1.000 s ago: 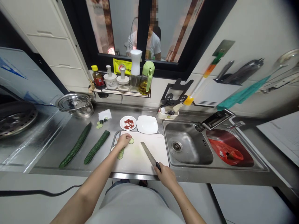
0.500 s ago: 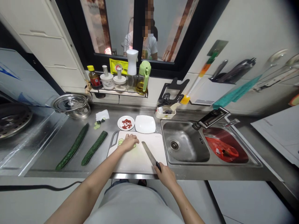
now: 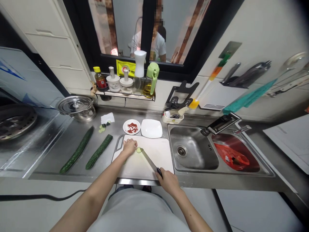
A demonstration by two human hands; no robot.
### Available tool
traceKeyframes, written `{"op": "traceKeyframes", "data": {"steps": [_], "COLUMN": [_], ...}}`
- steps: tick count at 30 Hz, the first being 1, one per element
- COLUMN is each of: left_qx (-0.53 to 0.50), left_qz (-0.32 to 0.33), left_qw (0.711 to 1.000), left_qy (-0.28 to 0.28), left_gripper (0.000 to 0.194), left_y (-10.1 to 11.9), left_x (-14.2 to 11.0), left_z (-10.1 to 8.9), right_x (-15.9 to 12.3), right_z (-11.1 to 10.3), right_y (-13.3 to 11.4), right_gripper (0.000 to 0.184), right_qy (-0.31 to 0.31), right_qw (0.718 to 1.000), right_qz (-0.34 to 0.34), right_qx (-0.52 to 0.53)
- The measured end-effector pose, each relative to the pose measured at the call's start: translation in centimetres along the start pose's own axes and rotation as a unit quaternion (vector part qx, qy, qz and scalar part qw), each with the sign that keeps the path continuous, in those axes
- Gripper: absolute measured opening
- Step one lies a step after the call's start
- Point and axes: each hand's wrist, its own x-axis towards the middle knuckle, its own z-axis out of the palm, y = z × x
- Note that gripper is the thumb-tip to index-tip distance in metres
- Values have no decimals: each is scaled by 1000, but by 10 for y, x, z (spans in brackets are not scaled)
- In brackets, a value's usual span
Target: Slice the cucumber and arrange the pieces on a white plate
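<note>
On the white cutting board (image 3: 147, 167), my left hand (image 3: 130, 147) rests with its fingers curled down, hiding what lies beneath them. Pale green cucumber slices (image 3: 138, 150) lie just right of its fingertips. My right hand (image 3: 168, 180) is closed round the black handle of a kitchen knife (image 3: 150, 160). The blade points up and left, its tip at the slices. Left of the board lie two whole dark green cucumbers, a shorter one (image 3: 98, 152) and a longer one (image 3: 77, 149).
Behind the board stand a small plate of red bits (image 3: 132, 127) and a white square dish (image 3: 151, 128). A sink (image 3: 193, 158) adjoins on the right. Cucumber scraps (image 3: 102, 128) lie near a white tissue (image 3: 107, 117). A lidded steel pot (image 3: 77, 108) stands back left. Beyond the window is a person (image 3: 158, 45).
My left hand has shifted left along the board, covering the slices that showed beside it. The knife has moved left, its tip now at the slices. The view has shifted slightly.
</note>
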Motion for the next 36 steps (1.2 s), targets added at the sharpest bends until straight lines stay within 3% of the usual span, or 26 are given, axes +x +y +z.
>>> {"op": "traceKeyframes", "data": {"steps": [8,36], "left_qx": [-1,6], "left_qz": [-12,-26], "left_qw": [1000,999], "left_qy": [-2,-31], "left_gripper": [7,8], "left_y": [-2,-4], "left_x": [9,18], "left_z": [4,6], "right_x": [-1,21], "right_z": [-2,1], "right_y": [-6,10], "right_gripper": [35,36], "right_qy": [-10,-3], "right_qw": [1000,997], "right_qz": [-5,-57], "right_qx": [-18,-56]}}
